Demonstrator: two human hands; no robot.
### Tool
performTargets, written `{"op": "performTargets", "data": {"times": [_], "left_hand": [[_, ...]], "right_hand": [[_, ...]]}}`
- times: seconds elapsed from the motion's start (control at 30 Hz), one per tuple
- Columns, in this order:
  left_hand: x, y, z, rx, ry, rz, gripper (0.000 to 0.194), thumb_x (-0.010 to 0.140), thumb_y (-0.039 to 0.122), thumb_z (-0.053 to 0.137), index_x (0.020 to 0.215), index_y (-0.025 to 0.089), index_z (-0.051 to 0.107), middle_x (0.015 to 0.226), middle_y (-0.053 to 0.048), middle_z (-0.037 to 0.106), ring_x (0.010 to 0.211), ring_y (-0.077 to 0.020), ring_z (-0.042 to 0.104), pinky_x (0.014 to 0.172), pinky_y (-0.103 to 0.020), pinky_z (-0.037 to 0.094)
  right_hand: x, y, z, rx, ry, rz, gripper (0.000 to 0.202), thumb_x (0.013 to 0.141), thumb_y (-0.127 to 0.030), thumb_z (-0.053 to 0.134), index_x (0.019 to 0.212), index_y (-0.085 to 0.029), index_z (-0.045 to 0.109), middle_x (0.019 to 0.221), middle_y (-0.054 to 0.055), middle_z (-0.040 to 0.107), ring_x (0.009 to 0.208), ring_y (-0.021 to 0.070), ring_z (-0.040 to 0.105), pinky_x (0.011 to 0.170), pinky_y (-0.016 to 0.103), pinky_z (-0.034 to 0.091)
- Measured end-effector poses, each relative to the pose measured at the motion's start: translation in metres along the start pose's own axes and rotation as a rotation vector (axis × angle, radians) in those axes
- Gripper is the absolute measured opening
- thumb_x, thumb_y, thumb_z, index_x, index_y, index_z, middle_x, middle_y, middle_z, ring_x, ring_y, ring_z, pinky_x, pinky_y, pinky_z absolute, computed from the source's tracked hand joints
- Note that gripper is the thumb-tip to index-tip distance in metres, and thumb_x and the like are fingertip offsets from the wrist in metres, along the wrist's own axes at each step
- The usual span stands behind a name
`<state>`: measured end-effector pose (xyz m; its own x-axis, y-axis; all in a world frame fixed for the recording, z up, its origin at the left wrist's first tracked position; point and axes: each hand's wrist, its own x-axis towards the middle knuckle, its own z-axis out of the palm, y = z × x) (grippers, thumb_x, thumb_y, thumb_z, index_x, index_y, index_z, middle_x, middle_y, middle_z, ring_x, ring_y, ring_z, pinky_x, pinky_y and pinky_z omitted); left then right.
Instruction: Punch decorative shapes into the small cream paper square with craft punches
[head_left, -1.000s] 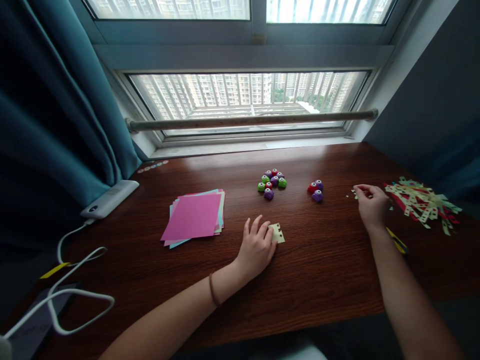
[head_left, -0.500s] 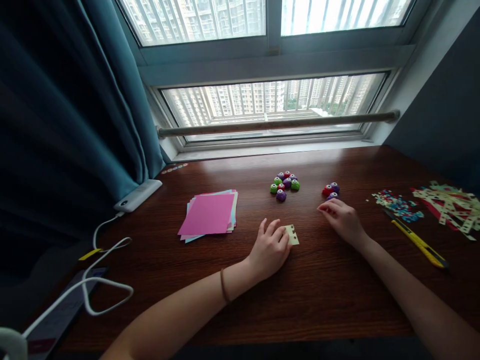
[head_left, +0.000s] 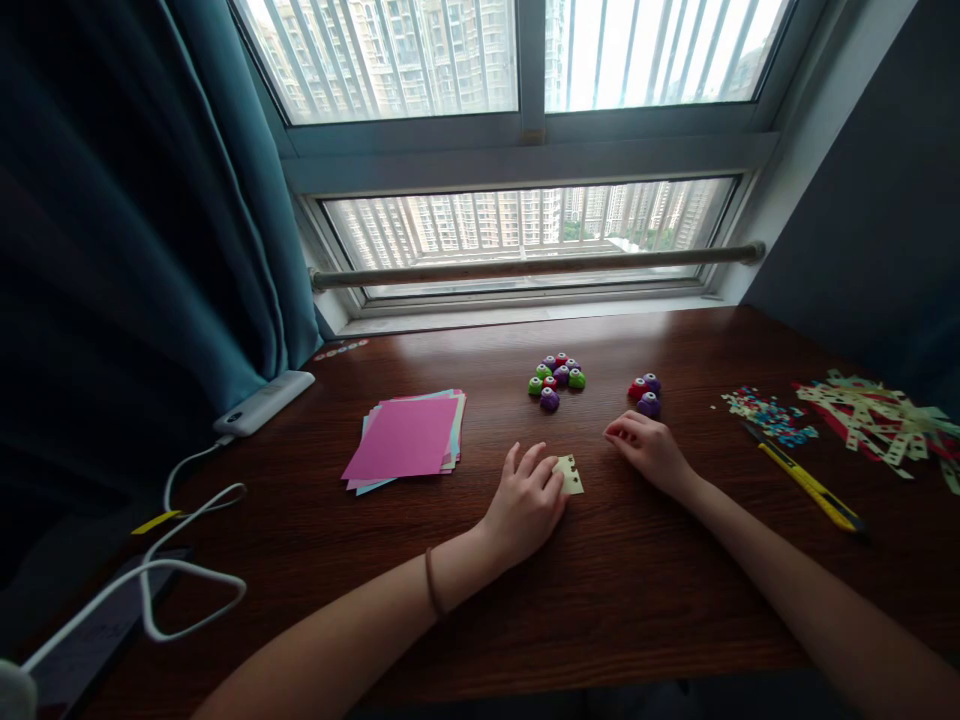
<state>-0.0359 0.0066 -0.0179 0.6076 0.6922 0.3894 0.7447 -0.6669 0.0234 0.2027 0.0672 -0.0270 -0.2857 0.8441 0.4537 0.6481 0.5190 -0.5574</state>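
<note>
Palm down on the wooden table, my left hand (head_left: 523, 505) holds a small cream piece of paper (head_left: 571, 475) with shapes punched along its edges. Its fingers are curled, and they cover the left part of the paper. Further right, my right hand (head_left: 646, 450) has thumb and fingertips pinched together; anything between them is too small to make out. Just beyond that hand stand a purple craft punch (head_left: 649, 404) and a red craft punch (head_left: 638, 389), with another purple one behind. Several more craft punches (head_left: 555, 378) in purple, green and red cluster beyond and between my hands.
A stack of coloured paper (head_left: 405, 437) lies left. On the right are punched confetti (head_left: 772, 415), a yellow utility knife (head_left: 812, 487) and a heap of punched paper strips (head_left: 885, 415). A white power strip (head_left: 265, 404) and white cable (head_left: 191, 560) lie far left.
The whole view has shifted, so the scene sits slightly lower and further left. My right hand has drawn a little away from the near purple punch. My left hand stays on the paper.
</note>
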Motion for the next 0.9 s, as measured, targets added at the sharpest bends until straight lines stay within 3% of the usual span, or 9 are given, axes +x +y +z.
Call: {"op": "performTargets", "data": {"times": [0.23, 0.43, 0.67, 0.77, 0.9], "left_hand": [[0.001, 0.0, 0.0, -0.009, -0.012, -0.007, 0.023, 0.089, 0.027, 0.038, 0.097, 0.017, 0.057, 0.117, -0.008, 0.056, 0.12, -0.0284, 0.039, 0.102, -0.053, 0.023], [0.001, 0.0, -0.001, -0.016, -0.015, -0.011, 0.024, 0.089, 0.027, 0.038, 0.1, 0.016, 0.057, 0.116, -0.008, 0.056, 0.121, -0.0282, 0.038, 0.103, -0.053, 0.022], [0.001, -0.001, -0.002, -0.044, -0.048, -0.009, 0.026, 0.089, 0.028, 0.036, 0.101, 0.017, 0.056, 0.114, -0.007, 0.057, 0.12, -0.0276, 0.038, 0.104, -0.052, 0.022], [0.001, -0.002, -0.001, -0.039, -0.058, -0.006, 0.027, 0.089, 0.029, 0.036, 0.103, 0.017, 0.056, 0.113, -0.007, 0.057, 0.12, -0.0277, 0.038, 0.104, -0.052, 0.022], [0.0, -0.002, 0.001, -0.029, -0.052, -0.004, 0.026, 0.089, 0.029, 0.037, 0.102, 0.017, 0.056, 0.112, -0.007, 0.057, 0.121, -0.0275, 0.037, 0.104, -0.052, 0.021]], "right_hand": [[0.042, -0.003, 0.03, -0.127, 0.02, 0.026, 0.013, 0.082, -0.03, 0.057, 0.083, -0.017, 0.061, 0.083, 0.003, 0.057, 0.073, 0.0159, 0.055, 0.068, 0.027, 0.045], [0.07, -0.003, 0.065, -0.192, 0.043, 0.04, 0.038, 0.075, -0.04, 0.064, 0.102, -0.014, 0.055, 0.097, 0.01, 0.056, 0.084, 0.0225, 0.055, 0.073, 0.034, 0.047], [0.062, -0.012, 0.065, -0.264, 0.024, -0.11, 0.057, 0.076, -0.033, 0.063, 0.127, -0.017, 0.041, 0.117, 0.013, 0.046, 0.101, 0.0255, 0.049, 0.086, 0.039, 0.044], [0.062, -0.014, 0.065, -0.313, -0.024, -0.224, 0.055, 0.079, -0.029, 0.06, 0.13, -0.025, 0.04, 0.127, 0.01, 0.038, 0.103, 0.0239, 0.047, 0.091, 0.039, 0.042], [0.063, -0.011, 0.068, -0.342, -0.052, -0.284, 0.044, 0.082, -0.029, 0.056, 0.125, -0.024, 0.047, 0.131, 0.01, 0.037, 0.109, 0.0255, 0.043, 0.094, 0.042, 0.039]]}}
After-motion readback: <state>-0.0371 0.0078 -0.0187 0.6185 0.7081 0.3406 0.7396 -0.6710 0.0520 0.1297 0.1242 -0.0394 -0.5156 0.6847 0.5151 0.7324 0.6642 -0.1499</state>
